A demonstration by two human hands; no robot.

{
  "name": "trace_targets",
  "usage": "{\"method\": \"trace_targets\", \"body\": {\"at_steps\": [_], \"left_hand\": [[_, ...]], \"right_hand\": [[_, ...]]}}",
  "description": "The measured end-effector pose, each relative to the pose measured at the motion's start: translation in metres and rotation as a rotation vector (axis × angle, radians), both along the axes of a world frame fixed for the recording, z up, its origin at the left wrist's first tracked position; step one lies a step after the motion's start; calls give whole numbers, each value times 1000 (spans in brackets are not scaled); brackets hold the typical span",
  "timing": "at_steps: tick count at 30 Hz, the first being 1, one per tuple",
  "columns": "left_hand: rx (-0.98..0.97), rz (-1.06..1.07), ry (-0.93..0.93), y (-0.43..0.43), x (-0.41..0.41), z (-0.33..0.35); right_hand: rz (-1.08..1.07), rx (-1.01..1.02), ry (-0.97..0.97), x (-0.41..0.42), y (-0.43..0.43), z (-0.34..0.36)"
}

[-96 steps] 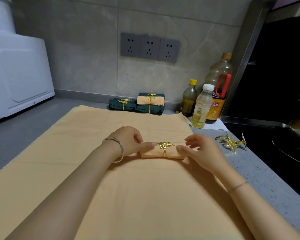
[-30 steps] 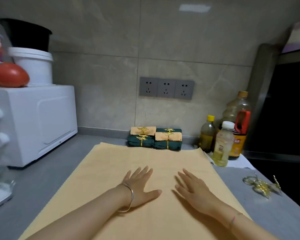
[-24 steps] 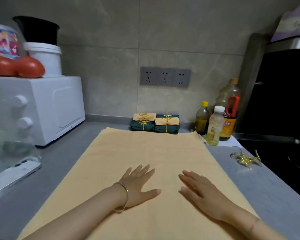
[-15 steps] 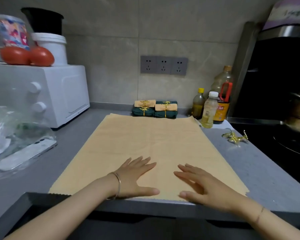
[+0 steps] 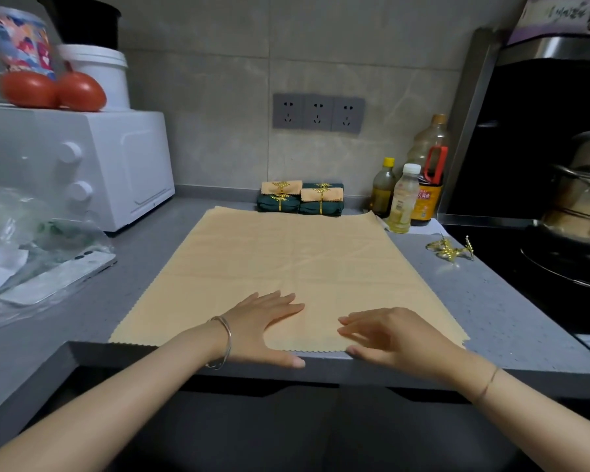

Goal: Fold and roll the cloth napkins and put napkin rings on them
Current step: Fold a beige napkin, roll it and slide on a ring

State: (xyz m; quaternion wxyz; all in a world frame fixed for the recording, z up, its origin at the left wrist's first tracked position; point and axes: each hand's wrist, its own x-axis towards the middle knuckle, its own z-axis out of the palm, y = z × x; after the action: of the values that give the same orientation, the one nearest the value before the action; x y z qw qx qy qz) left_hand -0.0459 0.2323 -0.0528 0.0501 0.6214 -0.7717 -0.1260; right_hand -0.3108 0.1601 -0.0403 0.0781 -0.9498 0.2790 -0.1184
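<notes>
The grey speckled stone countertop (image 5: 511, 311) carries a large pale-orange cloth napkin with scalloped edges (image 5: 286, 260), spread flat and reaching the counter's front edge. The left hand (image 5: 263, 330) lies flat on the napkin's near edge, fingers straight, holding nothing. The right hand (image 5: 399, 338), fingers loosely spread, is beside it at the same edge. Rolled green and orange napkins with gold rings (image 5: 300, 198) are stacked at the wall beyond. Loose gold leaf-shaped napkin rings (image 5: 450, 248) lie right of the cloth.

White oven (image 5: 116, 165) (two tomatoes (image 5: 80, 92) on top) stands left; three bottles (image 5: 404, 199) right; perhaps a phone (image 5: 58, 279) under plastic.
</notes>
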Motion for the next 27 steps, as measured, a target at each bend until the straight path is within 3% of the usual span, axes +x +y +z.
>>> {"method": "trace_targets", "body": {"at_steps": [5, 10, 14, 20, 23, 27], "left_hand": [[-14, -15, 9, 3, 0, 1], [1, 42, 248, 5, 14, 8], [36, 119, 121, 9, 41, 23], [2, 209, 55, 8, 84, 52], [9, 193, 152, 3, 92, 66], [256, 169, 317, 3, 94, 89]], "right_hand": [[-21, -97, -36, 7, 0, -3], [-133, -34, -164, 7, -5, 8], [-150, 1, 24, -1, -19, 18], [-191, 211, 15, -12, -42, 43], [-205, 341, 39, -14, -45, 65], [-308, 638, 144, -21, -43, 99]]}}
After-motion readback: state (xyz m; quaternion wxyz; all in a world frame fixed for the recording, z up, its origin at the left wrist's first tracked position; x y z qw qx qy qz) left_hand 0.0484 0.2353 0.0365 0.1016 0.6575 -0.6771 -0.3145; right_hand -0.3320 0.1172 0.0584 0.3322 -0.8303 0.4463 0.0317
